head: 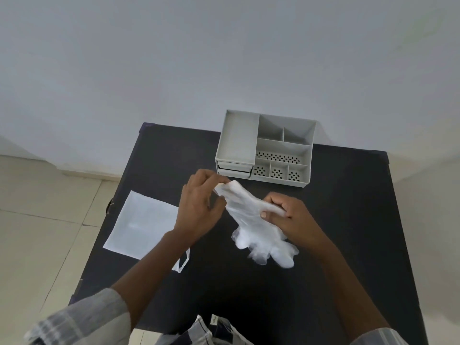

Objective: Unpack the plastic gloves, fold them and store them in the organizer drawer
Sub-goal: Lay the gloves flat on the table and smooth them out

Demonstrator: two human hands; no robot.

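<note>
A bunch of clear plastic gloves stretches between both hands above the black table. My left hand pinches the cuff end near the organizer. My right hand grips the middle of the bunch, and the glove fingers spread on the table below it. The grey organizer stands at the table's far edge, with two shallow drawers at its front left, both pushed in.
A flat white packet lies on the table's left side, partly under my left forearm. A small clear torn strip lies beside it. Beige floor tiles show to the left, a pale wall behind.
</note>
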